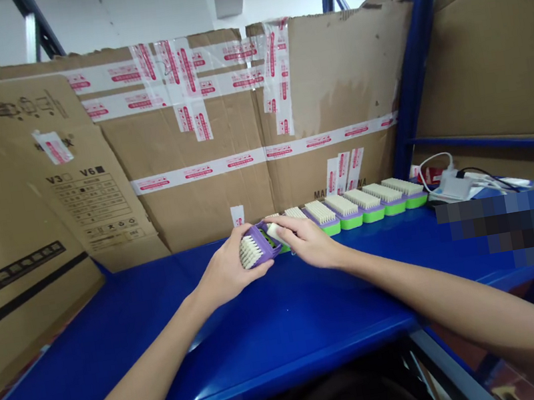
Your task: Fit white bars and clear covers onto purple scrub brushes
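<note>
My left hand (229, 265) is closed round a purple scrub brush (266, 244), whose cream bristles face left and toward me. The brush is tilted, and some green shows at its right side. In my right hand (310, 240) the fingers pinch a small white piece (276, 232) against that side; its kind I cannot make out. Just behind and to the right, a row of several purple and green scrub brushes (350, 219) lies bristles up. My right hand partly hides the nearest ones.
The brushes stand on a blue shelf (287, 325). Taped cardboard (194, 123) walls the back, with more cardboard (75, 176) at left. A blue upright post (420, 61) rises at right, near a white charger (448, 185) and cables. A blurred patch covers the right end.
</note>
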The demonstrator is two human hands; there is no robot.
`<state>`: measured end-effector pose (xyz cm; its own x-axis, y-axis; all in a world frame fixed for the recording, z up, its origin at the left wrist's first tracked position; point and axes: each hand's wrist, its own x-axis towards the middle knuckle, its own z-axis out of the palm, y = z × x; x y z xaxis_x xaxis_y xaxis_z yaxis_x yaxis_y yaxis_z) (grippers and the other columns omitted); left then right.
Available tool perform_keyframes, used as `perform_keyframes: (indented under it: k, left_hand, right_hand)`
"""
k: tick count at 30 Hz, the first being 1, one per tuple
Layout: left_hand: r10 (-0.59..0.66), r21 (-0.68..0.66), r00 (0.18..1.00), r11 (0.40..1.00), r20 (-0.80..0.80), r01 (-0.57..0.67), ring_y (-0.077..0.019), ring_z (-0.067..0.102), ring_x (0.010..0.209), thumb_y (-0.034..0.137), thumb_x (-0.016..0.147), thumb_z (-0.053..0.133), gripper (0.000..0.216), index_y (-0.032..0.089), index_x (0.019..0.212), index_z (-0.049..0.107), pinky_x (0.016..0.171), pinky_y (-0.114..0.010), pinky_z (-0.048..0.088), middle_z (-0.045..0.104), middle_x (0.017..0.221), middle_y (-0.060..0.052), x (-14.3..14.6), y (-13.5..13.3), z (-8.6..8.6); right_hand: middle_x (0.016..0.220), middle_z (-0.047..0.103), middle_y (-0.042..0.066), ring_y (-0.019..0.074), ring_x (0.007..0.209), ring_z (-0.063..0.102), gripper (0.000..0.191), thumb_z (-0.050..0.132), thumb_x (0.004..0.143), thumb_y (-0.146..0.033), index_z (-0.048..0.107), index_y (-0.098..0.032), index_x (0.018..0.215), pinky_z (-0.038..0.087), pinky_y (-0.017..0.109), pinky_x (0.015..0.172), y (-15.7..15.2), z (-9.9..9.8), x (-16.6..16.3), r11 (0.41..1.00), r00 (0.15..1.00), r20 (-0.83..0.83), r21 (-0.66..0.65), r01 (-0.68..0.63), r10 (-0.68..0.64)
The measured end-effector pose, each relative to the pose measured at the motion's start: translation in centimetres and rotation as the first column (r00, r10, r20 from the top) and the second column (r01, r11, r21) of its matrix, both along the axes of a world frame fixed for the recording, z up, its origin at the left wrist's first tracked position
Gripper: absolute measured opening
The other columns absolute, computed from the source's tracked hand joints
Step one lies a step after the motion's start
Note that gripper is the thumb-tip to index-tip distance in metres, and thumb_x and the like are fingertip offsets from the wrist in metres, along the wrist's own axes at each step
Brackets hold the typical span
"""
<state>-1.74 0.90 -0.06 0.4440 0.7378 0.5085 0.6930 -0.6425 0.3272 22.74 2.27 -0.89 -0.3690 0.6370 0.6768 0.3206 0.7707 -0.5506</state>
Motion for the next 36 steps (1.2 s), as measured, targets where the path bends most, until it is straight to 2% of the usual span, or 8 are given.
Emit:
perform_keyframes:
  k: [5, 12, 19, 25, 28, 36]
  left_hand:
    - [-0.042, 0.045, 0.999, 0.998, 0.008, 0.042, -0.0319, 0.073, 0.12, 0.056, 0.088, 0.082, 0.076, 0.028, 0.149, 0.044, 0.104, -0.048, 0.059, 0.069, 0.139, -0.011, 0.31, 0.02, -0.28]
    - [-0.097, 0.137, 0.995, 0.986, -0.017, 0.098, -0.0334, 0.069, 0.132, 0.056, 0.089, 0.084, 0.078, 0.027, 0.149, 0.043, 0.112, -0.051, 0.057, 0.065, 0.148, -0.012, 0.16, 0.39, -0.8]
    - [-0.08, 0.141, 0.997, 0.987, 0.006, 0.078, -0.0331, 0.07, 0.13, 0.057, 0.088, 0.085, 0.079, 0.029, 0.15, 0.046, 0.109, -0.052, 0.059, 0.066, 0.147, -0.011, 0.21, 0.41, -1.01]
    - [-0.043, 0.138, 0.999, 0.99, 0.016, 0.04, -0.0344, 0.069, 0.132, 0.056, 0.087, 0.086, 0.079, 0.028, 0.148, 0.046, 0.109, -0.054, 0.058, 0.066, 0.147, -0.012, 0.43, 0.3, -0.96]
    - [-0.049, 0.155, 0.999, 0.987, -0.006, 0.049, -0.0352, 0.067, 0.134, 0.057, 0.087, 0.086, 0.08, 0.027, 0.149, 0.045, 0.111, -0.055, 0.057, 0.065, 0.148, -0.012, 0.52, 0.36, -0.99]
    - [-0.106, 0.152, 0.994, 0.983, -0.005, 0.106, -0.0349, 0.066, 0.133, 0.058, 0.088, 0.085, 0.082, 0.029, 0.15, 0.041, 0.113, -0.057, 0.055, 0.063, 0.145, -0.012, 0.61, 0.12, -0.75]
  right_hand:
    - [0.139, 0.073, 0.014, 0.028, 0.129, 0.069, 0.038, 0.052, 0.111, -0.038, 0.065, -0.021, 0.143, 0.053, 0.05, 0.112, -0.01, 0.02, -0.09, 0.996, 0.999, -0.012, 0.07, 0.05, -0.049]
    - [0.127, 0.076, 0.012, 0.027, 0.118, 0.072, 0.032, 0.05, 0.113, -0.04, 0.067, -0.022, 0.132, 0.055, 0.046, 0.104, -0.28, 0.34, -0.17, 0.994, 0.998, -0.014, 0.088, 0.06, -0.059]
    - [0.127, 0.074, 0.013, 0.0268, 0.119, 0.071, 0.034, 0.05, 0.114, -0.038, 0.066, -0.021, 0.138, 0.054, 0.047, 0.105, -0.15, 0.29, 0.04, 0.992, 0.999, 0.017, 0.114, 0.048, -0.051]
    - [0.118, 0.073, 0.011, 0.0266, 0.112, 0.07, 0.038, 0.05, 0.114, -0.038, 0.066, -0.022, 0.144, 0.055, 0.047, 0.101, -0.28, 0.23, 0.13, 0.988, 0.994, 0.078, 0.142, 0.062, -0.074]
    - [0.122, 0.073, 0.012, 0.0273, 0.114, 0.069, 0.038, 0.05, 0.114, -0.038, 0.065, -0.022, 0.145, 0.055, 0.048, 0.103, -0.16, -0.09, 0.02, 0.988, 0.995, 0.068, 0.141, 0.063, -0.073]
    - [0.12, 0.074, 0.011, 0.0257, 0.111, 0.07, 0.029, 0.055, 0.111, -0.037, 0.065, -0.022, 0.135, 0.054, 0.044, 0.1, -0.34, -0.19, -0.16, 0.983, 0.998, 0.004, 0.176, 0.055, -0.056]
